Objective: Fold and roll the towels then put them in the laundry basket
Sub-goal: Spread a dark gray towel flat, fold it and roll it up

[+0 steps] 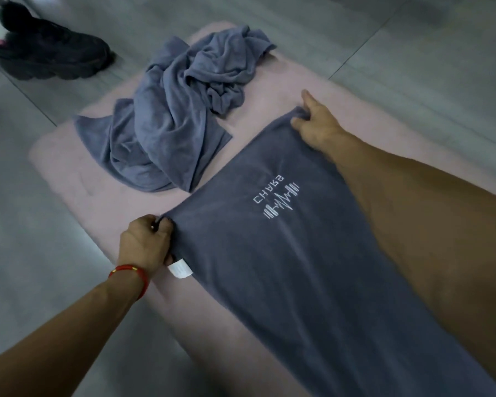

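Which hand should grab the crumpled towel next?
Left. The left hand sits on the crumpled towel's side; the right hand would cross the flat towel.

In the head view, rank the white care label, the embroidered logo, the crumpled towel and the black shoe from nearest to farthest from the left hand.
From the left hand:
1. White care label, just beside the hand on the flat towel's edge.
2. Embroidered logo, to its right, mid-towel.
3. Crumpled towel, beyond it on the pink mat.
4. Black shoe, far upper left on the floor.

The flat grey towel runs off the bottom right edge; the black shoe, upper left, is blurred and cropped.
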Action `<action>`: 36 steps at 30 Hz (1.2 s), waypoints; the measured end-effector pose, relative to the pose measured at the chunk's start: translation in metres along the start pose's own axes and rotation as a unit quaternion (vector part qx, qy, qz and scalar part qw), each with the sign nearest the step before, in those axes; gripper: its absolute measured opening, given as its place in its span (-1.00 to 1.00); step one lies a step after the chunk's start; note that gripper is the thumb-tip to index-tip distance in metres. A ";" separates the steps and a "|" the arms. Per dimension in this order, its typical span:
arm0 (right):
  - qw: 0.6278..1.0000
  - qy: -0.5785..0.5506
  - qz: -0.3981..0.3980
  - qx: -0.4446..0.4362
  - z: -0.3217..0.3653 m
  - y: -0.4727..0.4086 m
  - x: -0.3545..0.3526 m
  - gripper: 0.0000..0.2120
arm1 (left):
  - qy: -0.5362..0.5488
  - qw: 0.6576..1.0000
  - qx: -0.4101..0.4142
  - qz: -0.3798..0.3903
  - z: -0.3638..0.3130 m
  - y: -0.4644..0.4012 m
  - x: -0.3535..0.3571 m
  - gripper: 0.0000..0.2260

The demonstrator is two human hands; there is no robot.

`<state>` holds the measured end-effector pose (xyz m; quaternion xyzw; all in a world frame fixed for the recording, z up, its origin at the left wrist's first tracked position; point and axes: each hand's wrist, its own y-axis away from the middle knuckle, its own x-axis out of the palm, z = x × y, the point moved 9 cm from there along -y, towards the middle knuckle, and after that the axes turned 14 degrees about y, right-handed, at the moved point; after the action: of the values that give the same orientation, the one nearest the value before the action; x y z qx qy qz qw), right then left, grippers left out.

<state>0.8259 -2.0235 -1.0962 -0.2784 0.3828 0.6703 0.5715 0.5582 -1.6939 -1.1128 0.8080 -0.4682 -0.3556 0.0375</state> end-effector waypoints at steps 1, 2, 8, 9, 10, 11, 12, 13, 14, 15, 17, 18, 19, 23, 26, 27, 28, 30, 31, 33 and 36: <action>0.997 0.043 0.041 -0.039 0.005 0.008 0.009 -0.34 | -0.007 1.000 0.010 -0.013 -0.002 0.002 -0.001 -0.74; 0.991 0.090 0.052 -0.081 0.009 0.019 0.013 -0.32 | -0.015 0.999 0.023 -0.029 -0.004 0.001 -0.003 -0.75; 0.937 0.268 0.029 -0.221 -0.018 0.148 0.021 -0.46 | -0.029 0.991 0.082 -0.102 -0.016 0.026 -0.011 -0.73; 0.935 0.277 0.022 -0.219 -0.032 0.174 0.019 -0.48 | -0.050 0.984 0.139 -0.103 -0.027 0.037 -0.009 -0.66; 0.932 0.290 0.018 -0.216 -0.048 0.200 0.016 -0.50 | -0.078 0.969 0.211 -0.097 -0.041 0.051 -0.004 -0.60; 0.927 0.308 0.019 -0.212 -0.065 0.225 0.014 -0.50 | -0.105 0.948 0.290 -0.076 -0.057 0.068 0.006 -0.56; 0.920 0.331 0.025 -0.205 -0.083 0.251 0.011 -0.49 | -0.125 0.924 0.361 -0.037 -0.069 0.086 0.023 -0.52; 0.913 0.357 0.034 -0.195 -0.101 0.275 0.005 -0.49 | -0.137 0.901 0.411 0.012 -0.079 0.104 0.045 -0.49; 0.907 0.379 0.051 -0.179 -0.120 0.297 0.000 -0.48 | -0.151 0.879 0.448 0.061 -0.087 0.122 0.071 -0.47; 0.903 0.392 0.076 -0.159 -0.137 0.321 -0.006 -0.47 | -0.178 0.853 0.479 0.106 -0.095 0.143 0.097 -0.47; 0.906 0.395 0.114 -0.100 -0.169 0.367 -0.025 -0.43 | -0.228 0.788 0.534 0.204 -0.102 0.196 0.153 -0.48; 0.909 0.395 0.115 -0.063 -0.183 0.390 -0.038 -0.38 | -0.244 0.754 0.556 0.252 -0.103 0.222 0.179 -0.49; 0.913 0.389 0.117 -0.029 -0.196 0.412 -0.049 -0.34 | -0.258 0.722 0.573 0.290 -0.103 0.246 0.203 -0.49; 0.927 0.342 0.083 0.128 -0.254 0.511 -0.097 -0.28 | -0.311 0.612 0.605 0.405 -0.103 0.338 0.281 -0.47; 0.924 0.296 0.011 0.242 -0.309 0.580 -0.130 -0.36 | -0.333 0.560 0.603 0.460 -0.108 0.391 0.330 -0.49; 0.920 0.284 -0.021 0.270 -0.326 0.600 -0.141 -0.38 | -0.335 0.551 0.605 0.466 -0.114 0.405 0.345 -0.50; 0.913 0.276 -0.045 0.297 -0.342 0.618 -0.153 -0.43 | -0.338 0.546 0.606 0.470 -0.120 0.416 0.361 -0.50; 0.893 0.268 -0.062 0.355 -0.371 0.647 -0.174 -0.56 | -0.348 0.539 0.603 0.474 -0.132 0.431 0.395 -0.53; 0.886 0.263 -0.064 0.375 -0.385 0.656 -0.182 -0.58 | -0.348 0.534 0.605 0.477 -0.138 0.436 0.410 -0.55; 0.875 0.235 -0.083 0.416 -0.412 0.666 -0.196 -0.58 | -0.312 0.517 0.628 0.490 -0.149 0.451 0.440 -0.64; 0.863 0.203 -0.123 0.446 -0.446 0.658 -0.211 -0.62 | -0.281 0.536 0.615 0.505 -0.162 0.467 0.481 -0.76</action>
<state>0.1935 -2.5460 -1.0427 -0.1686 0.7109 0.2809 0.6223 0.4646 -2.3754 -1.0681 0.1200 -0.8883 -0.1112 -0.4291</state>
